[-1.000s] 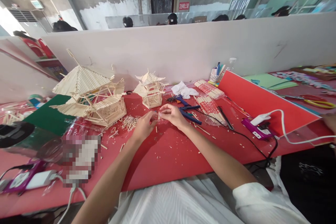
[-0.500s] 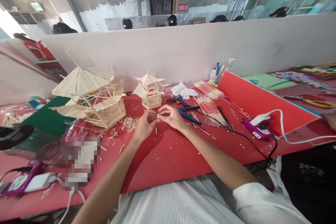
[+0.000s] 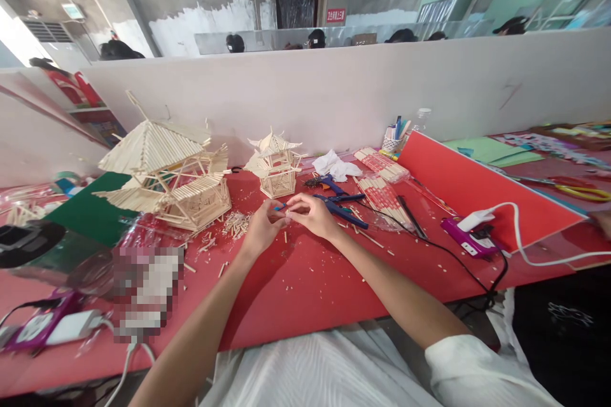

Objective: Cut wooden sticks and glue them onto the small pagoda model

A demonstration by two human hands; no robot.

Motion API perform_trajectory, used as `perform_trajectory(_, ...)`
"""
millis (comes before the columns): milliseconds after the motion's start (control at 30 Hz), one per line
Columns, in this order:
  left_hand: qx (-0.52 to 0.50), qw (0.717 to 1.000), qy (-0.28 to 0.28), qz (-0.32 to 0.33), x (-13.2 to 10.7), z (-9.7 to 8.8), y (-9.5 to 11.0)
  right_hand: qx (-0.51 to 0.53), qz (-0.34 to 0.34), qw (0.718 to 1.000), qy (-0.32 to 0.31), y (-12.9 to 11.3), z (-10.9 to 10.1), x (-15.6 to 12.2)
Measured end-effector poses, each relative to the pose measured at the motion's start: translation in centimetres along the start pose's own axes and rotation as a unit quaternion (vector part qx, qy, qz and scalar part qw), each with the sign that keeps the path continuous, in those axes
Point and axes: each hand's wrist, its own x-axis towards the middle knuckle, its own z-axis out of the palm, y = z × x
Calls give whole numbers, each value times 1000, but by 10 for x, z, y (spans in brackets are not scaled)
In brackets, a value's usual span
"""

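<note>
- Since the frame half a second ago, the fingertips are shifting slightly, and a small blue piece point(image 3: 280, 206) is now showing where a pale bit was showing between them; the whole view is also drifting a little with the head, while the models and tools are keeping their places.
- The blue piece is sitting at the fingertips of the left hand point(image 3: 261, 229), just beside the fingertips of the right hand point(image 3: 314, 215) and above the surface point(image 3: 305, 292); it is too small to identify.
- The left hand is pinching narrowly, with the piece seemingly between finger and thumb.
- The right hand is curling its fingers closely toward the left; whether it is gripping anything, I cannot tell.
- Below the fingertips, a short stick point(image 3: 285, 237) is lying on the red surface.
- Just beyond the hands, a small pavilion model point(image 3: 278, 186) is standing upright.
- To the left, a heap of stick offcuts point(image 3: 236, 224) is lying near a larger pavilion model point(image 3: 157, 146).
- To the right, blue-handled pliers point(image 3: 351, 213) are lying near the right hand, with white tissue point(image 3: 337, 166) behind and stick packs point(image 3: 379, 194) beyond.
- Farther right, a red board point(image 3: 470, 184) is leaning behind a purple power strip point(image 3: 465, 238).
- At the back, a pale partition point(image 3: 305, 95) is running across the view.
</note>
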Motion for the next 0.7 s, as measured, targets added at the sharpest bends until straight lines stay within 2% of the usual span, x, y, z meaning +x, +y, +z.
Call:
perform_trajectory(333, 136, 990, -3, 25, -1, -4, 1, -56, -25, 998, -4, 5, 1, -1)
perform_trajectory(700, 123, 992, 5, 30, -1, -2, 0, -75, -41, 996, -15, 0, 2, -2)
